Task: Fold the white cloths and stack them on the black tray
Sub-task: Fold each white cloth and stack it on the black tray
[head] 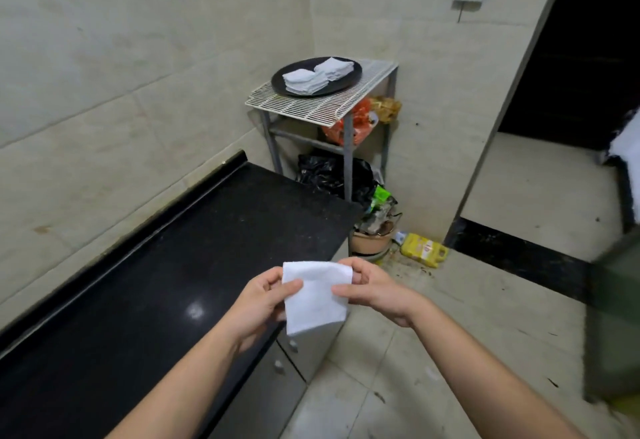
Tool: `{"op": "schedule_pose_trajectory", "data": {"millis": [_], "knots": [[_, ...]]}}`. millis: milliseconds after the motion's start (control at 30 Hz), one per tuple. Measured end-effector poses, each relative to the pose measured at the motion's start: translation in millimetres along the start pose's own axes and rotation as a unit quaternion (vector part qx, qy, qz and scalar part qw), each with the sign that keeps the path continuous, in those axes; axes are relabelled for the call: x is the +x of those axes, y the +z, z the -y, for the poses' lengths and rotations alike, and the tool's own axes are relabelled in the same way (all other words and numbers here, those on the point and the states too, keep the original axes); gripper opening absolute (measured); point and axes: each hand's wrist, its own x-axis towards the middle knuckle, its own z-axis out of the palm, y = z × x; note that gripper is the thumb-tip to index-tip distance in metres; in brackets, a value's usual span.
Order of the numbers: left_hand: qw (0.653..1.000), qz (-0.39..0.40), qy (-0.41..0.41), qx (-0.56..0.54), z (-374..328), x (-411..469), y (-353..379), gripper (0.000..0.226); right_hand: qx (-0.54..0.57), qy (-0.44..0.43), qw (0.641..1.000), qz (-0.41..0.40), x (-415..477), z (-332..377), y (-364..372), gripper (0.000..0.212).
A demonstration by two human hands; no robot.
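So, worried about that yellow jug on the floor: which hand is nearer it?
Right. The right hand holds the white cloth nearest the yellow jug; the left hand holds its far side.

A black countertop [166, 265] stands beside a wire-topped rack [311, 109]; a yellow jug [423, 250] lies on the floor [485, 334].

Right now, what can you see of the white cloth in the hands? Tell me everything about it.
The white cloth is a small, roughly rectangular piece of soft, towel-like fabric that looks already folded. It hangs upright in the air with its top edge held between both hands and its lower edge free. The left hand pinches its upper left corner, thumb on the front. The right hand pinches its right edge. It hangs by the black counter corner and touches nothing else.
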Motion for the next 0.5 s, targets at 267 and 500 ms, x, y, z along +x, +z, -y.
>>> {"op": "schedule_pose_trajectory", "data": {"millis": [267, 500], "knots": [[0.999, 0.020, 0.008, 0.025, -30.7, 120.6, 36.5, 0.029, 0.002, 0.000, 0.997, -0.079, 46.4, 25.2, -87.8, 0.048], [0.996, 0.051, 0.057, 0.035, -108.4, 261.8, 53.0, 0.028, -0.053, -0.010, 0.984, -0.170, 131.9, 112.8, -182.5, 0.055]]}}
